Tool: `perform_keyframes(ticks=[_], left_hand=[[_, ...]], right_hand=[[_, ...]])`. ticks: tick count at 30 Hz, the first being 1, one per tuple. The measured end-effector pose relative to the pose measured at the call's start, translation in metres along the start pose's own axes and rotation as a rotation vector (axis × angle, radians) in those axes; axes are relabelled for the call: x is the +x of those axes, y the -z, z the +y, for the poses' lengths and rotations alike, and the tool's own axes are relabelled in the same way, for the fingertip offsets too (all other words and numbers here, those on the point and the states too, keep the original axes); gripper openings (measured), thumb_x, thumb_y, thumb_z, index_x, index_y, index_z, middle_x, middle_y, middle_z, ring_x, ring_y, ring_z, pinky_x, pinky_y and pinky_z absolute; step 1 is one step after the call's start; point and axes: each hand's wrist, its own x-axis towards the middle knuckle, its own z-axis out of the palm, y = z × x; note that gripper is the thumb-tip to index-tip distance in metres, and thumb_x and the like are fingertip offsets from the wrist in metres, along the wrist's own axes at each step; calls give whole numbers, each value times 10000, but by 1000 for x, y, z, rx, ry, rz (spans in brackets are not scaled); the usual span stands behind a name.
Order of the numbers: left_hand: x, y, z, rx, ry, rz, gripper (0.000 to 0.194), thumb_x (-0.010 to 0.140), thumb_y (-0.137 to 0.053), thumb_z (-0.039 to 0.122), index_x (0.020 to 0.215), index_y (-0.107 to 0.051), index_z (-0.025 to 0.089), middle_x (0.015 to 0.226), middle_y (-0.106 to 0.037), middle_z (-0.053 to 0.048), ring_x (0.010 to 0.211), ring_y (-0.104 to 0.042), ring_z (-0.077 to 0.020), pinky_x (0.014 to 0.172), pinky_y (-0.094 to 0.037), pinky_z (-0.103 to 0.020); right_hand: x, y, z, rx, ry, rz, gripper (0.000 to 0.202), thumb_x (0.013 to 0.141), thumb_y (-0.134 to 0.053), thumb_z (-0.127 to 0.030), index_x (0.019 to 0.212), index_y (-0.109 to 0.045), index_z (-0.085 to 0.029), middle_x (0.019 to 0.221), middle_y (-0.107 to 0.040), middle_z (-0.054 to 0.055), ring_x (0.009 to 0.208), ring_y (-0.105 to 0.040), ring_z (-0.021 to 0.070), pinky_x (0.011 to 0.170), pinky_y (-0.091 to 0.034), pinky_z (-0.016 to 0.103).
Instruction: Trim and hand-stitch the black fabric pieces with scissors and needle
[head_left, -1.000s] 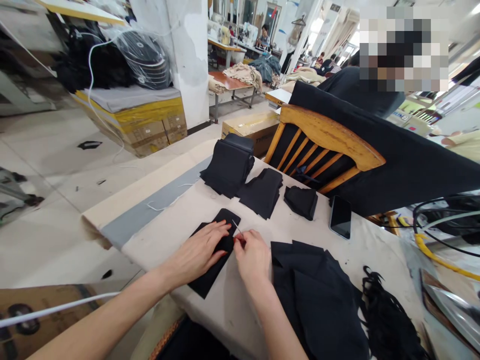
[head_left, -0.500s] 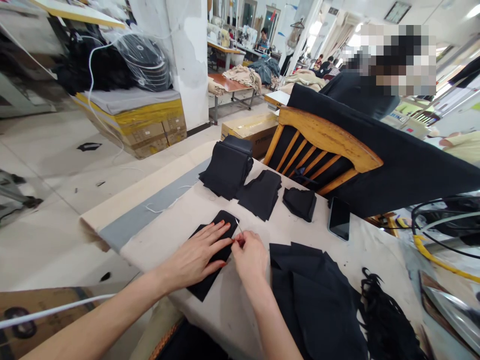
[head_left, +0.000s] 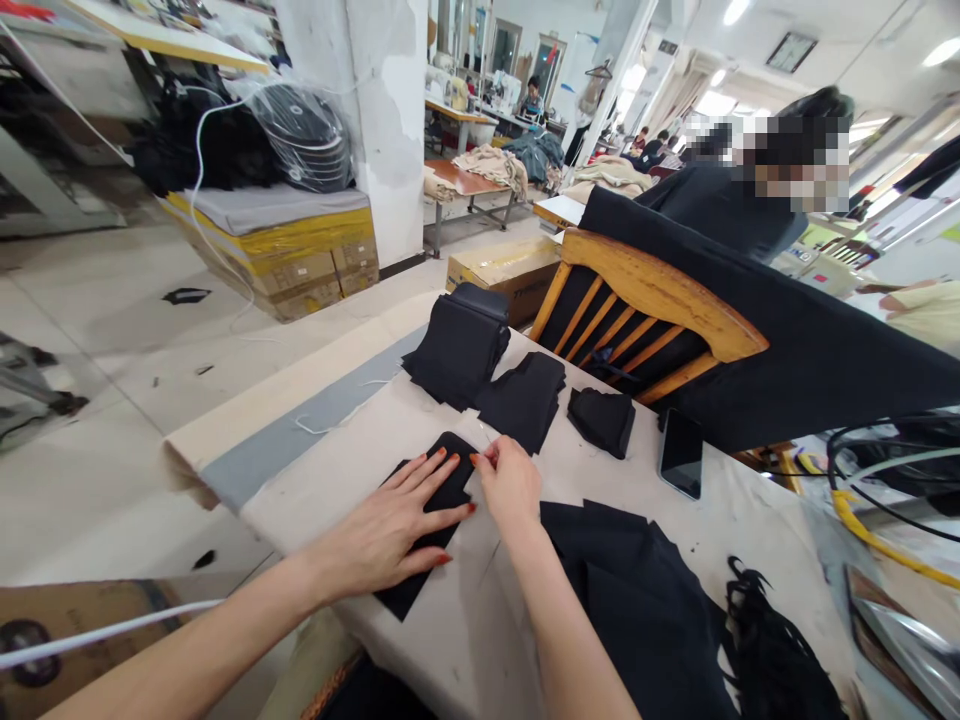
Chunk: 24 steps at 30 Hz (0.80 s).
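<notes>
Black fabric pieces (head_left: 405, 596) lie on the cloth-covered table (head_left: 352, 440). My left hand (head_left: 390, 525) rests flat on them, fingers spread. Just right of their upper corner, my right hand (head_left: 510, 485) is pinched on a thin, pale tool (head_left: 484, 430) whose tip points up and left; its exact kind is too small to tell. Beyond the hands stand a tall black stack (head_left: 459, 345), a second stack (head_left: 525, 395) and a small one (head_left: 601, 420). Larger black fabric (head_left: 637, 590) lies right of my right forearm.
A phone (head_left: 681, 453) lies at the table's right side, with black scraps (head_left: 780, 640) nearer me. A wooden chair (head_left: 660, 290) stands against the far edge, and a person in dark clothes (head_left: 712, 210) sits beyond. Wrapped boxes (head_left: 300, 270) stand on the floor at left.
My right hand has moved slightly up and right, away from the fabric edge, with the thin tool. My left hand stays flat on the fabric. The camera view has shifted a little.
</notes>
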Motion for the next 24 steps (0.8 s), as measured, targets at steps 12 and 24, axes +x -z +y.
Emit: perform_keyframes(ticks=[12,24], left_hand=[[-3,4,5,58,-11,-21,438,852,-625,398,1280,-554,346,1591,-219,-72,1441,-169,-343,1134,-234,-567],[-39,-5,23,166,360,102,898,721,-667,596,1435,-366,143,1534,-303,-199,1411,-275,-337,1138,-223,-516]], right_hand=[[-39,-9,-5,195,198,-161,264,894,-382,-98,919,-626,-199,807,-678,12,721,-643,140,674,-476,232],[-40,-24,1,162,207,-172,215,806,-518,-164,964,-658,-206,845,-624,20,687,-613,152,681,-471,273]])
